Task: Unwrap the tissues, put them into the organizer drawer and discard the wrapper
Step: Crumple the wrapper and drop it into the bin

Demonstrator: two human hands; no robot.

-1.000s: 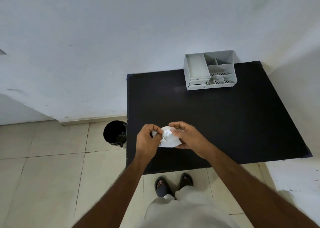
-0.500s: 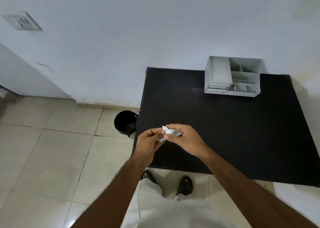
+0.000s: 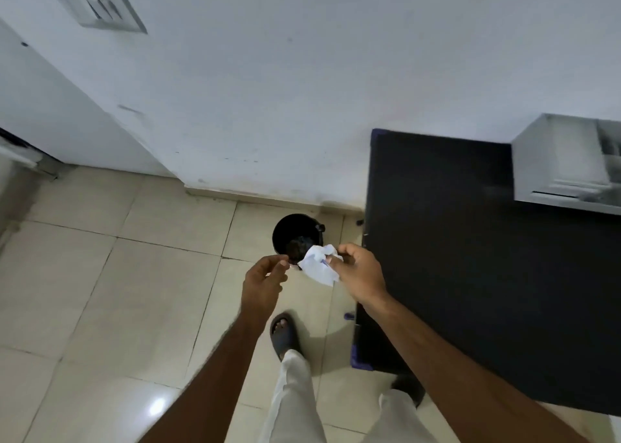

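Note:
My right hand (image 3: 361, 274) pinches a crumpled white wrapper (image 3: 317, 264) with a bit of blue print, held out past the left edge of the black table (image 3: 470, 274). The wrapper hangs just in front of a small black bin (image 3: 295, 237) on the tiled floor. My left hand (image 3: 263, 283) is beside the wrapper, fingers loosely curled, holding nothing. The grey organizer (image 3: 568, 163) stands blurred at the table's far right, its drawer front closed as far as I can tell. No tissues are visible.
A white wall runs behind the bin and table, with a vent plate (image 3: 100, 7) high on the left. Beige floor tiles spread to the left. My sandalled foot (image 3: 285, 333) stands near the table's corner.
The view has swung left from the table toward the floor and bin. My left hand has let go of the wrapper, and my right hand carried it off the table edge toward the bin.

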